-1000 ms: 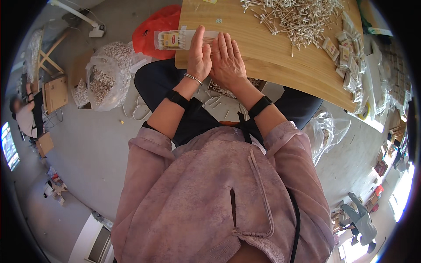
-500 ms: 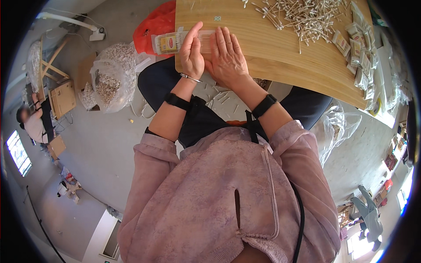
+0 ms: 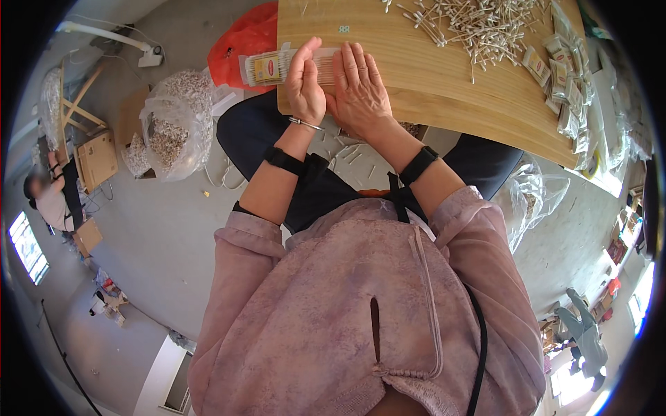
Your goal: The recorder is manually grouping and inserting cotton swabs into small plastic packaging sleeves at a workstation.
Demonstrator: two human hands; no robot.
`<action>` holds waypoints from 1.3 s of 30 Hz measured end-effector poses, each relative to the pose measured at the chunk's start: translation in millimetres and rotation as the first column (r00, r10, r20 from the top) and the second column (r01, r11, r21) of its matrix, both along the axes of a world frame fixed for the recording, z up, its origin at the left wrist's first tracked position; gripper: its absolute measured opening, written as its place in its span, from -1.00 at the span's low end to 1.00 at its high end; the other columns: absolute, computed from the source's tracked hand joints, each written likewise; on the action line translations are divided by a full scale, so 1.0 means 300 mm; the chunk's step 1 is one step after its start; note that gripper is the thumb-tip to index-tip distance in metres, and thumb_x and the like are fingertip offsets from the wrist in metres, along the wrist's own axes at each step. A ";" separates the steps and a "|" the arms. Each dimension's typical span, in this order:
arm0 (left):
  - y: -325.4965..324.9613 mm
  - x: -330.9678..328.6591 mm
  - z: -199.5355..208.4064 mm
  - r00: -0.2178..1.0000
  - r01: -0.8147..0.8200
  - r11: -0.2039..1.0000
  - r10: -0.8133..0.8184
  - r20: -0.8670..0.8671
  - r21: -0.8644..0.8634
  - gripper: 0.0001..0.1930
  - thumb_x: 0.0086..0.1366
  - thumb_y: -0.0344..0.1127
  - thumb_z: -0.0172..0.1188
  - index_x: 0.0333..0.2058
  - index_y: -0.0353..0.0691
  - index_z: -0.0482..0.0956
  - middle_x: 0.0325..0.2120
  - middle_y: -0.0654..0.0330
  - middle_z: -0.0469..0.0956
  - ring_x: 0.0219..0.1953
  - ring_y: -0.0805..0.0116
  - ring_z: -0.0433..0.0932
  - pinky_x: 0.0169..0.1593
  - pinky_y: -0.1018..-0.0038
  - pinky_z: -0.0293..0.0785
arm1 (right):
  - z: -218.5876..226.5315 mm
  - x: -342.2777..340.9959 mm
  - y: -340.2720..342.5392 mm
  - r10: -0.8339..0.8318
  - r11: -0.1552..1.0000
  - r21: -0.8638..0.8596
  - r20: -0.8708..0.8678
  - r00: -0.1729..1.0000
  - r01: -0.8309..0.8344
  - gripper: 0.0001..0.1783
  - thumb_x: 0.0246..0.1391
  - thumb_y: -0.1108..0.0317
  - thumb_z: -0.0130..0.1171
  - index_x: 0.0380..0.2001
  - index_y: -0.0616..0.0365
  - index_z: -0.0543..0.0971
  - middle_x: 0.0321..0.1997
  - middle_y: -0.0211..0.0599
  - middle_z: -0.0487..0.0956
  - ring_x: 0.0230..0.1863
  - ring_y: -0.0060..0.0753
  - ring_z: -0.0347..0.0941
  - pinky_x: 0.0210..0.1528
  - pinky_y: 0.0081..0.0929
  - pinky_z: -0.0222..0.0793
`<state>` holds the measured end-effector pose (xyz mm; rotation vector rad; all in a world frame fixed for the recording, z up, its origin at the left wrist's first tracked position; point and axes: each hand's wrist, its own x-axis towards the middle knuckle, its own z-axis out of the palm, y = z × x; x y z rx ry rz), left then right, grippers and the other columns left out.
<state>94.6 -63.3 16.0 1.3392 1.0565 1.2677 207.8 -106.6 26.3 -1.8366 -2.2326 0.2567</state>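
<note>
A clear plastic packet of cotton swabs (image 3: 266, 68) with a yellow label juts past the left edge of the wooden table (image 3: 416, 104). More swabs (image 3: 324, 69) lie in a row between my two hands. My left hand (image 3: 305, 82) stands on its edge across the packet, fingers stretched up and slightly curved, gripping nothing. Flat beside it, fingers straight and together, my right hand (image 3: 361, 90) presses palm down on the right end of the row. What is under that palm is hidden.
Loose cotton swabs (image 3: 485, 31) are heaped at the table's far side. Several filled packets (image 3: 565, 87) pile up along the right edge. A red bag (image 3: 243, 45) and a clear sack of swabs (image 3: 177, 125) are at the left. A person (image 3: 55, 191) works farther left.
My left hand has shifted very slightly toward me and to the right. My right hand stays flat in the same place.
</note>
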 end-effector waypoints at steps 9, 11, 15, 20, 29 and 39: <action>0.026 0.000 0.001 0.995 -0.005 0.997 0.012 0.101 -0.074 -0.68 0.43 -0.32 -0.19 0.02 -0.37 0.40 0.08 0.00 0.37 0.19 0.24 0.28 0.31 0.37 0.10 | -0.012 -0.008 0.005 0.003 1.000 -0.010 0.006 1.000 -0.003 -0.17 0.19 -0.10 -0.21 0.26 0.41 0.05 0.40 0.10 -0.08 0.45 -0.01 -0.30 0.43 -0.16 -0.43; 0.032 -0.003 0.002 0.995 -0.001 0.998 0.008 0.101 -0.063 -0.68 0.43 -0.32 -0.18 0.01 -0.37 0.41 0.07 0.01 0.39 0.18 0.25 0.30 0.30 0.38 0.12 | -0.016 -0.015 0.016 -0.012 1.000 0.005 0.003 1.000 0.012 -0.17 0.19 -0.10 -0.22 0.26 0.42 0.04 0.40 0.10 -0.09 0.45 -0.01 -0.31 0.43 -0.17 -0.43; 0.063 -0.001 0.014 1.000 -0.007 0.999 0.007 0.016 -0.044 -0.68 0.43 -0.30 -0.15 -0.01 -0.37 0.42 0.03 0.04 0.43 0.13 0.27 0.35 0.26 0.41 0.19 | -0.014 -0.029 0.033 -0.047 0.999 0.003 0.027 0.999 0.047 -0.18 0.20 -0.09 -0.25 0.27 0.42 0.04 0.40 0.10 -0.08 0.46 0.00 -0.32 0.43 -0.17 -0.44; 0.061 -0.004 0.004 0.999 -0.003 1.000 0.003 -0.038 0.011 -0.66 0.43 -0.26 -0.18 -0.01 -0.36 0.43 0.00 0.07 0.46 0.10 0.30 0.37 0.21 0.41 0.23 | -0.021 -0.032 0.032 -0.054 0.998 0.014 0.021 0.998 0.054 -0.18 0.20 -0.10 -0.25 0.26 0.42 0.04 0.40 0.11 -0.06 0.45 0.01 -0.30 0.43 -0.17 -0.44; 0.056 -0.020 0.006 0.988 -0.006 0.992 0.026 0.151 -0.127 -0.70 0.41 -0.35 -0.16 -0.02 -0.36 0.43 0.02 0.02 0.44 0.13 0.25 0.35 0.28 0.40 0.16 | -0.003 -0.019 0.002 0.061 0.998 -0.015 0.031 0.998 -0.061 -0.19 0.19 -0.10 -0.21 0.24 0.43 0.09 0.39 0.12 -0.04 0.45 0.02 -0.29 0.43 -0.16 -0.43; 0.066 -0.022 0.016 0.999 0.030 1.000 -0.030 0.020 -0.007 -0.67 0.43 -0.26 -0.16 -0.01 -0.37 0.42 0.01 0.01 0.45 0.11 0.28 0.38 0.24 0.40 0.22 | -0.014 -0.044 0.050 -0.019 1.000 0.008 0.057 0.998 0.019 -0.19 0.22 -0.09 -0.30 0.26 0.43 0.04 0.40 0.12 -0.09 0.46 0.03 -0.35 0.43 -0.15 -0.45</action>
